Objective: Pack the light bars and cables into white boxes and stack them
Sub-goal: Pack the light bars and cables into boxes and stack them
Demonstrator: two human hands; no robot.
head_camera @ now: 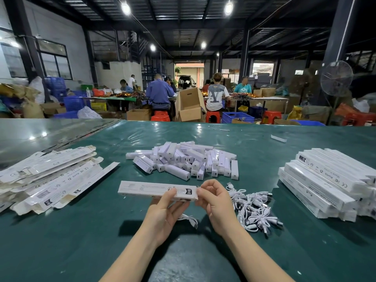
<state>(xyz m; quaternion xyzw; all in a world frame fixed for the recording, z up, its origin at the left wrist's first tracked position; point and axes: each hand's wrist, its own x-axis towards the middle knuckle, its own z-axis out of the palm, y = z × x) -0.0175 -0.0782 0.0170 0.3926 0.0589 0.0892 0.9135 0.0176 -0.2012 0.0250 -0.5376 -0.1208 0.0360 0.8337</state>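
A long white box (pixel 146 189) lies level above the green table, held from below by my left hand (pixel 166 212). My right hand (pixel 213 200) pinches the box's right end with its fingertips. A loose white cable (pixel 189 219) lies on the table under my left hand. Behind the box sits a heap of white light bars (pixel 187 159). A tangle of white cables (pixel 252 208) lies to the right of my right hand. Several packed white boxes (pixel 325 180) are stacked at the right. Flat unfolded boxes (pixel 48 178) are piled at the left.
The green table (pixel 101 241) stretches far ahead, with scraps of white card (pixel 278 138) near its far edge. Beyond it several people sit at other tables among cardboard boxes, blue crates and red stools. A standing fan (pixel 336 78) is at the right.
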